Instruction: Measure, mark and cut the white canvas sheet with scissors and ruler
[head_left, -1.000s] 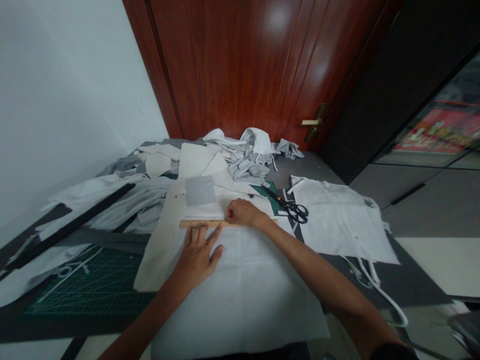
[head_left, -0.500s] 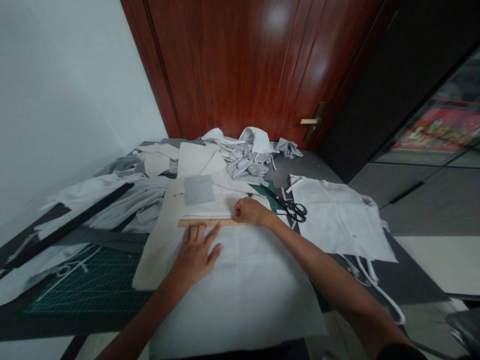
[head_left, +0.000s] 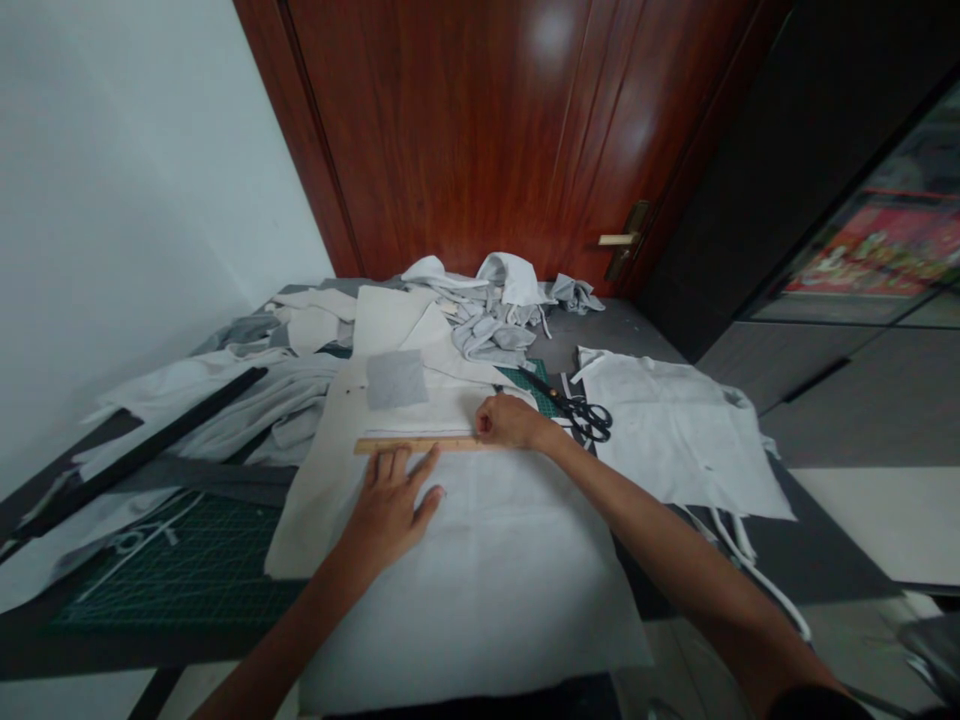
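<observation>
My left hand (head_left: 394,515) lies with its fingers spread, the fingertips pressing on a wooden ruler (head_left: 420,445). Under the ruler is a large white cloth (head_left: 495,570) that hangs towards me. Just above the ruler, a thin dark line (head_left: 405,431) runs along the fabric. My right hand (head_left: 508,420) is closed over the ruler's right part, its fingers curled; whatever they hold is hidden. Beyond the ruler a grey square patch (head_left: 396,380) rests on cream fabric (head_left: 307,510). Black scissors (head_left: 577,410) lie to the right of my right hand.
Crumpled fabric scraps (head_left: 491,320) are heaped by the door (head_left: 465,140). A folded white cloth piece (head_left: 667,430) lies at the right, with white cords (head_left: 757,575) below it. At the left are a green cutting mat (head_left: 202,570) and a long black strip (head_left: 165,425) on cloths.
My right hand has slid slightly to the right along the ruler, still closed. The left hand and the ruler keep their places.
</observation>
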